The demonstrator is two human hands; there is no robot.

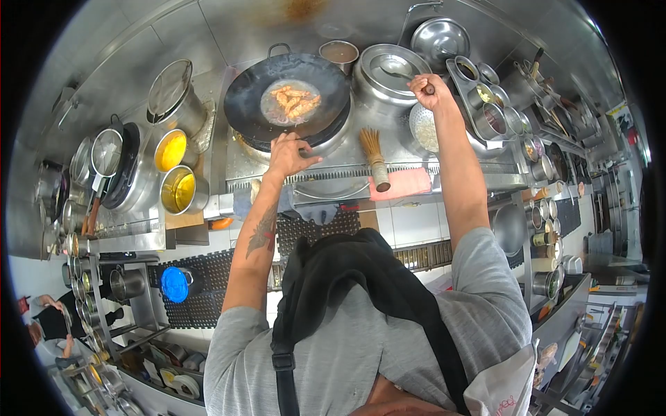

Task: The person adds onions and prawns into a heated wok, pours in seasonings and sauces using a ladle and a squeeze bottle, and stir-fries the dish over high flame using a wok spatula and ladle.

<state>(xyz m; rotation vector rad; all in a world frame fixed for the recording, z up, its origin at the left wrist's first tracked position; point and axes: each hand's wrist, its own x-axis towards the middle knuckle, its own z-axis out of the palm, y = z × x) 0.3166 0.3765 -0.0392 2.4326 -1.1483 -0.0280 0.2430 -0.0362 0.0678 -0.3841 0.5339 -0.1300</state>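
Here, right hand (429,92) clasps ladle (397,74), left hand (286,154) half-curled at round wok (248,99), hold unclear.

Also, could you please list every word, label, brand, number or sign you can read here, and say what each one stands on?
No text can be read with certainty.
Red script on the pale cloth at the lower right: too blurred and cut off to read.
Any other marking around the kitchen is too small or blurred to read.
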